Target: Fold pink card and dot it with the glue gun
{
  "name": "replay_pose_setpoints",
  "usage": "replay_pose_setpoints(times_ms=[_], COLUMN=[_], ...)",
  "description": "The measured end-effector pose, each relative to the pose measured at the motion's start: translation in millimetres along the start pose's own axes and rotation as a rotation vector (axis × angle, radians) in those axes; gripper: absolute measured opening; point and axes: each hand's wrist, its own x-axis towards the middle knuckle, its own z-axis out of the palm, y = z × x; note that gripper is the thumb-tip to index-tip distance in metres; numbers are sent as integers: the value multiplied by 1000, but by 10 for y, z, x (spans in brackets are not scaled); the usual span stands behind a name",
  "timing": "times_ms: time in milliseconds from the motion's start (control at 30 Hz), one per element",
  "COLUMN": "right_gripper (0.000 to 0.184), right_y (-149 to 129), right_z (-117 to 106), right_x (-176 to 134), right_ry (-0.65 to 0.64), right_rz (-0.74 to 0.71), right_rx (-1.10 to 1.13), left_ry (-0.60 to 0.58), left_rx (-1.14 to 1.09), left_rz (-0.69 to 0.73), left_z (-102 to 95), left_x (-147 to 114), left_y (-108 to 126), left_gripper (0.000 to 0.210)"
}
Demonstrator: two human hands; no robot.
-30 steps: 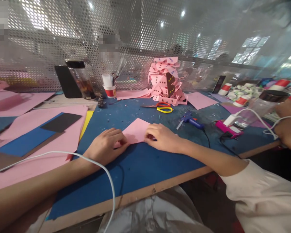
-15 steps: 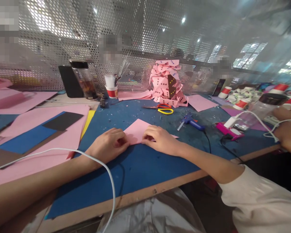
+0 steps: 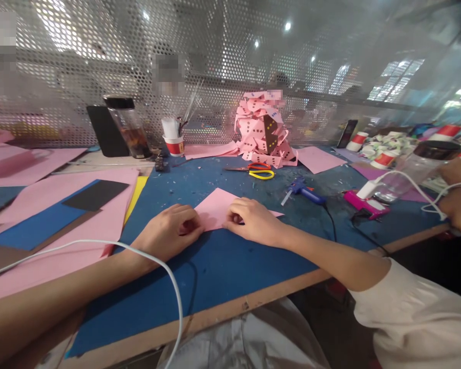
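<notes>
Pink paper sheet (image 3: 218,209) flat on blue mat (image 3: 223,266), mid-table. My left hand (image 3: 168,230) and right hand (image 3: 253,220) pinch its near edge, fingers curled; exact fold hidden, I think. Scissors (image 3: 255,170) well beyond.

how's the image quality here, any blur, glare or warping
Head view: hands and pink sheet are fairly sharp; the edges are bent by the wide lens, so the table edge curves; ceiling lights glare through the perforated screen, which looks soft; the right side is hazy; a few patches are pixelated.
</notes>
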Motion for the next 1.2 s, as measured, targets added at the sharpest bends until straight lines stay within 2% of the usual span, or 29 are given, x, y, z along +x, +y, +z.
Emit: replay_pose_setpoints(times_ms=[133, 300, 433, 933, 1200], right_gripper=[13, 16, 18, 17, 16], right_y=[1, 8, 2, 40, 84], right_z=[12, 15, 8, -56, -175], right_x=[6, 14, 19, 28, 20], right_ry=[2, 8, 6, -69, -139], right_rz=[21, 24, 40, 66, 107], right_rx=[14, 41, 40, 40, 59], left_ry=[9, 8, 12, -81, -99], left_rx=[5, 83, 184, 245, 262], left_rz=[86, 284, 363, 337, 325], left_z=[-8, -16, -17, -36, -25], left_x=[-30, -75, -66, -39, -47], left_y=[15, 30, 28, 26, 14], left_gripper=[13, 29, 34, 42, 43])
